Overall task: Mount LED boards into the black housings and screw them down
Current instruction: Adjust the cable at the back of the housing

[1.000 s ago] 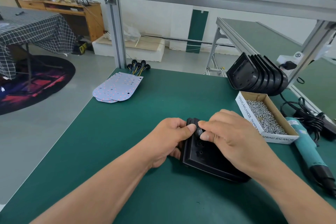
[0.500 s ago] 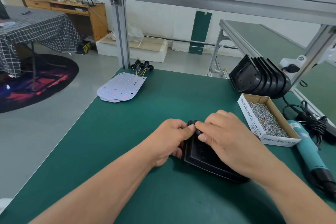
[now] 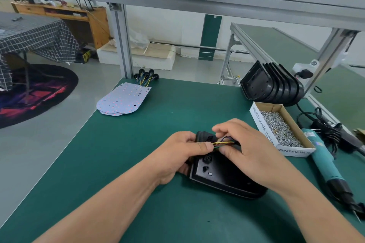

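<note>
from the head camera, a black housing (image 3: 227,177) lies open side up on the green tabletop (image 3: 128,163), toward its near right part, under the two hands. the left hand (image 3: 177,156) curls round the housing's left end, its thumb pressing a thin bundle of coloured wires (image 3: 223,142) against the fingers. the right hand (image 3: 252,148) reaches over the housing's far end and pinches the same wires between thumb and bent fingers. the hands are close together, almost touching, both clamped on the wires just above the housing. where the wires end is hidden by the fingers. near the far left corner of the tabletop a small stack of pale led boards (image 3: 122,101) lies flat, with black plugs (image 3: 146,75) on coloured leads at the far edge. by the far right edge a row of spare housings (image 3: 270,85) leans nested together. just in front of it sits an open cardboard box (image 3: 264,127) full of silver screws (image 3: 276,122). a teal electric screwdriver (image 3: 324,162) lies along the right edge, beside a tangle of black cable (image 3: 327,132).
</note>
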`<action>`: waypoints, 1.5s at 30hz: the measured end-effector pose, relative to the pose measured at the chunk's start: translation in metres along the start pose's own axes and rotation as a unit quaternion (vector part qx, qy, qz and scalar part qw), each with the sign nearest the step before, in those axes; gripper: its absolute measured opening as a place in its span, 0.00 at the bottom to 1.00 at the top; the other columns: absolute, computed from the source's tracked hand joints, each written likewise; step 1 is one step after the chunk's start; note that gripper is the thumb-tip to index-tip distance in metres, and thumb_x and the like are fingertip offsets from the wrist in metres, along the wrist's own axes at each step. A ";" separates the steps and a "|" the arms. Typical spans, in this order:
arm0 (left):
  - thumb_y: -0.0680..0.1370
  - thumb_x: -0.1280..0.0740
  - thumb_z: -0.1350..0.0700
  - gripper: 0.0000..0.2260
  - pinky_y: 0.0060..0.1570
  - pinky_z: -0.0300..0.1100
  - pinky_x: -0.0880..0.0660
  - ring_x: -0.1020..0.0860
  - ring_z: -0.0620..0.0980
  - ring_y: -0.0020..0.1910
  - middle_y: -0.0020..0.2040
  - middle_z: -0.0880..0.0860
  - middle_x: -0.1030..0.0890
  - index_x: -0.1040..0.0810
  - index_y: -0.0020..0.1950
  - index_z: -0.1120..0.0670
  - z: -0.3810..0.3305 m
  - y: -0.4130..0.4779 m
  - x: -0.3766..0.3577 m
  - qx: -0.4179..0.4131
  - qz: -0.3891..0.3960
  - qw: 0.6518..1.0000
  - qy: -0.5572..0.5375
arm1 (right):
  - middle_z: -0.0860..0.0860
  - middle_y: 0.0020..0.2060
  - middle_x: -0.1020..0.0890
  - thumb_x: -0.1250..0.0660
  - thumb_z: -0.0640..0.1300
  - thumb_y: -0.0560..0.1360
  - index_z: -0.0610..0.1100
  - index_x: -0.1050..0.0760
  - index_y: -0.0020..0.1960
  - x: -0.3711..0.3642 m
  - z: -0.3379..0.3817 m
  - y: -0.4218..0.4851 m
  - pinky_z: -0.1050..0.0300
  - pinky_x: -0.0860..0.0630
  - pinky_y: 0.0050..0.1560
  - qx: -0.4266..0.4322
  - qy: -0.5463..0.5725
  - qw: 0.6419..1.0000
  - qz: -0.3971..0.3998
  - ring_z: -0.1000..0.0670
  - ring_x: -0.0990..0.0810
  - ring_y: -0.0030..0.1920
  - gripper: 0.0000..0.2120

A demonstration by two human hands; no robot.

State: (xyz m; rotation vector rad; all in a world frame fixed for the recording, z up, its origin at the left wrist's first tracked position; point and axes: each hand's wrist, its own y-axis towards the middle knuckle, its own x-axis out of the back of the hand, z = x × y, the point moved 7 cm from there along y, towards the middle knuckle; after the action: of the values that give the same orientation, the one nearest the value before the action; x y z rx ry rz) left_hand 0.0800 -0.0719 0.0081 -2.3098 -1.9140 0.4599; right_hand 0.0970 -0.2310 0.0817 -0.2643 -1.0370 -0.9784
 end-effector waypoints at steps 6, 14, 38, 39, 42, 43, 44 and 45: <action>0.80 0.27 0.57 0.12 0.40 0.49 0.18 0.16 0.54 0.42 0.47 0.56 0.15 0.20 0.61 0.62 0.002 0.001 0.002 0.024 -0.005 1.000 0.009 | 0.68 0.63 0.27 0.26 0.49 0.77 0.60 0.31 0.73 0.007 -0.016 -0.006 0.59 0.30 0.68 -0.027 -0.037 0.996 0.072 0.62 0.27 0.67 0.28; 0.80 0.28 0.52 0.21 0.52 0.54 0.22 0.18 0.58 0.48 0.51 0.63 0.14 0.20 0.63 0.68 -0.001 0.005 0.009 0.036 -0.027 0.998 -0.038 | 0.68 0.79 0.49 0.27 0.82 0.53 0.65 0.69 0.80 -0.009 -0.032 -0.034 0.56 0.31 0.70 -0.069 -0.117 0.975 0.174 0.57 0.36 0.75 0.71; 0.74 0.28 0.50 0.19 0.43 0.56 0.16 0.15 0.63 0.44 0.52 0.50 0.14 0.23 0.65 0.48 -0.005 0.011 -0.001 -0.095 -0.085 0.974 0.188 | 0.54 0.39 0.26 0.39 0.53 0.78 0.46 0.30 0.40 0.007 -0.078 -0.016 0.51 0.30 0.45 -0.217 0.118 0.966 -0.083 0.52 0.28 0.41 0.13; 0.74 0.28 0.50 0.21 0.43 0.57 0.16 0.15 0.63 0.43 0.51 0.50 0.14 0.25 0.66 0.48 -0.004 0.011 -0.001 -0.093 -0.088 0.973 0.193 | 0.53 0.43 0.26 0.38 0.51 0.79 0.46 0.30 0.39 0.010 -0.078 -0.015 0.51 0.30 0.46 -0.213 0.075 0.971 -0.079 0.52 0.27 0.45 0.12; 0.72 0.29 0.48 0.24 0.44 0.57 0.16 0.14 0.61 0.42 0.47 0.48 0.13 0.28 0.67 0.46 0.000 0.013 -0.001 -0.085 -0.089 0.970 0.210 | 0.49 0.48 0.22 0.37 0.46 0.80 0.40 0.25 0.44 0.012 -0.076 -0.014 0.47 0.26 0.52 -0.194 -0.007 0.979 -0.052 0.47 0.24 0.51 0.10; 0.72 0.29 0.49 0.24 0.42 0.55 0.16 0.14 0.60 0.41 0.47 0.47 0.13 0.28 0.67 0.47 0.000 0.013 -0.001 -0.083 -0.089 0.970 0.211 | 0.49 0.43 0.22 0.38 0.47 0.80 0.42 0.26 0.43 0.011 -0.075 -0.014 0.44 0.24 0.49 -0.195 -0.031 0.980 -0.038 0.46 0.24 0.47 0.10; 0.73 0.29 0.51 0.23 0.40 0.52 0.17 0.14 0.58 0.40 0.47 0.47 0.13 0.28 0.68 0.48 0.000 0.014 0.000 -0.084 -0.090 0.970 0.209 | 0.49 0.39 0.22 0.39 0.49 0.80 0.44 0.29 0.42 0.010 -0.075 -0.014 0.45 0.24 0.46 -0.202 -0.047 0.978 -0.026 0.46 0.24 0.43 0.11; 0.75 0.28 0.53 0.22 0.39 0.49 0.17 0.14 0.57 0.39 0.47 0.47 0.13 0.28 0.68 0.50 0.000 0.014 0.000 -0.087 -0.089 0.971 0.205 | 0.50 0.37 0.23 0.40 0.50 0.80 0.45 0.31 0.42 0.010 -0.075 -0.014 0.47 0.25 0.44 -0.207 -0.056 0.977 -0.017 0.46 0.24 0.41 0.11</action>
State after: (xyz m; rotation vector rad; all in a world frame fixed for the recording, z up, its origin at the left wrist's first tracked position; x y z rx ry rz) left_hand 0.0928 -0.0751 0.0042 -2.0860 -1.9808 -0.1993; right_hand 0.1322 -0.2899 0.0470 -0.6537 -0.9332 -1.2190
